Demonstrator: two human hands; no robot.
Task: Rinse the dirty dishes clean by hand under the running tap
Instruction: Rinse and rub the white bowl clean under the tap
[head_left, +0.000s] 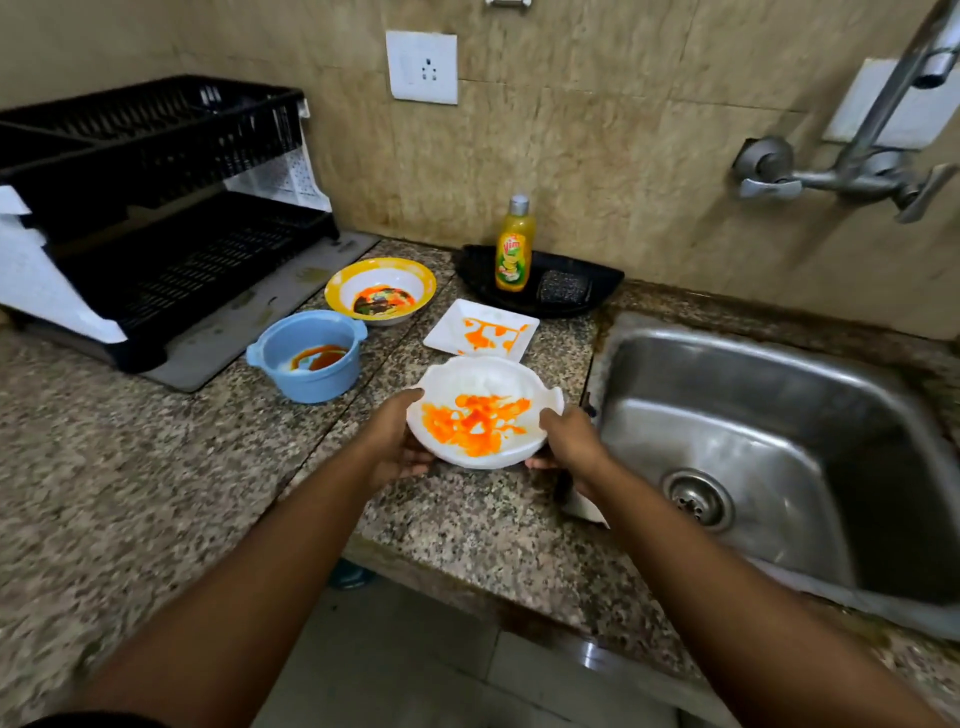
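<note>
A white bowl (483, 384) smeared with orange sauce is held just above the granite counter, left of the sink. My left hand (397, 441) grips its left rim and my right hand (569, 441) grips its right rim. Behind it lie a white square plate (452, 332) with orange streaks, a yellow-rimmed bowl (415, 275) with dark and orange residue, and a blue two-handled pot (311, 384) with red sauce inside. The steel sink (753, 415) is at the right, and the wall tap (862, 171) above it shows no water running.
A black two-tier dish rack (156, 171) on a grey drain mat stands at the back left. A black tray (597, 291) by the wall holds a yellow dish-soap bottle (514, 249) and a dark scrub pad (563, 286). The counter's front edge runs below my arms.
</note>
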